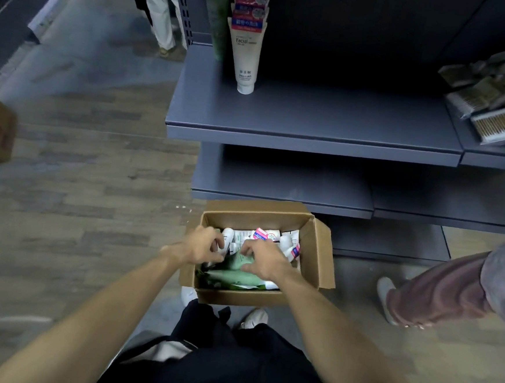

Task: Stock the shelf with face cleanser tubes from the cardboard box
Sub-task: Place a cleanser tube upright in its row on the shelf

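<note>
Cardboard box (316,250): open on the floor below the shelving, flaps out, holding white and green tubes.
Left hand (198,247): inside the box, fingers curled at a white tube (227,237); grip not clear.
Right hand (262,260): inside the box, fingers curled on a green tube (236,262).
Upper shelf (311,117): a row of white facial cleanser tubes (246,55) standing cap-down at back left, dark green tubes (216,22) beside them.
Adjoining shelf, right: packs of cotton swabs (498,124).
Bystanders: one leg (436,293) at right, another's legs (160,8) at top left.

Both arms extended downward; left hand (200,244) and right hand (262,257) fingers curled.
</note>
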